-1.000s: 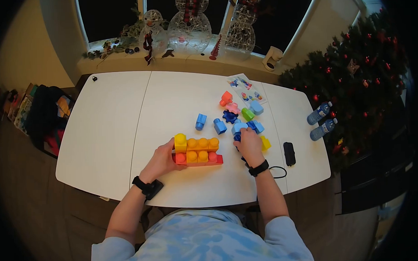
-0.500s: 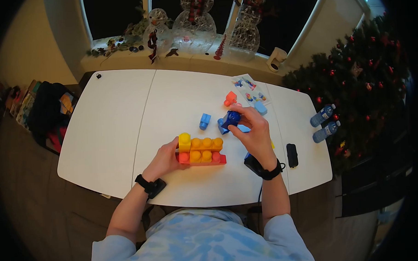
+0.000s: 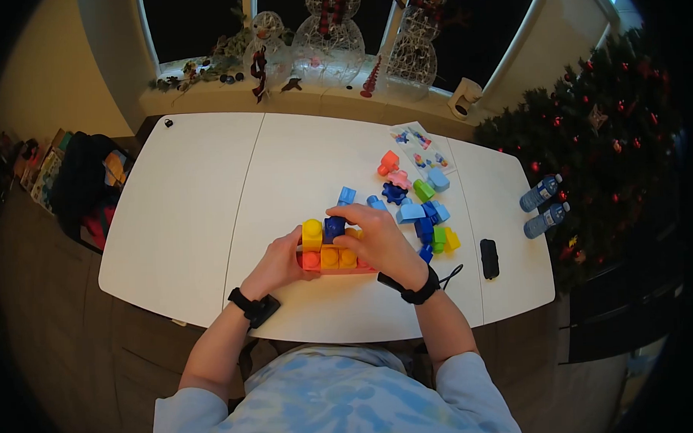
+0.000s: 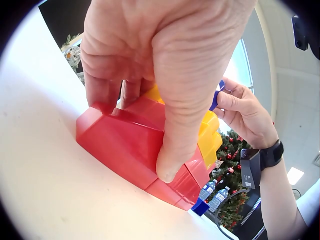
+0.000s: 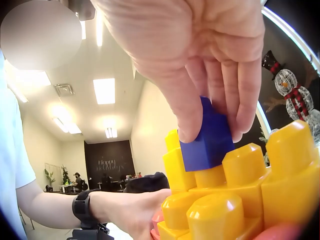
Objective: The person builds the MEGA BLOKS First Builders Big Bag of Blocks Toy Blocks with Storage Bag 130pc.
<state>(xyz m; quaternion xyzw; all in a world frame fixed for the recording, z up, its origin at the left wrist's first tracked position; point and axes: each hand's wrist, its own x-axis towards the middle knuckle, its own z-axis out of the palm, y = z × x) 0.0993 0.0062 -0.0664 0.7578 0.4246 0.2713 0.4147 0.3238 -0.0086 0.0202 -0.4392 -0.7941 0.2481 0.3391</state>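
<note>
My left hand [image 3: 276, 263] grips the left end of a toy-block build with a red base [image 4: 122, 142] and yellow blocks [image 5: 215, 212] above it. In the left wrist view, its thumb lies along the red side and the other fingers reach round the far side. My right hand [image 3: 379, 237] pinches a dark blue block [image 5: 207, 140] between thumb and fingers. That block sits over a yellow stud in the right wrist view, just right of a taller yellow block [image 3: 312, 234]. The right hand hides part of the build's right end in the head view.
Loose blocks, among them a light blue block [image 3: 410, 213], a yellow block [image 3: 452, 240] and a navy gear piece [image 3: 394, 193], lie right of the build. A printed sheet [image 3: 428, 141], a black case [image 3: 489, 259] and two water bottles [image 3: 543, 193] are farther right on the white table [image 3: 179, 222].
My right hand has lifted the dark blue block out of the loose pile and carried it left onto the build. The left hand keeps its grip on the build.
</note>
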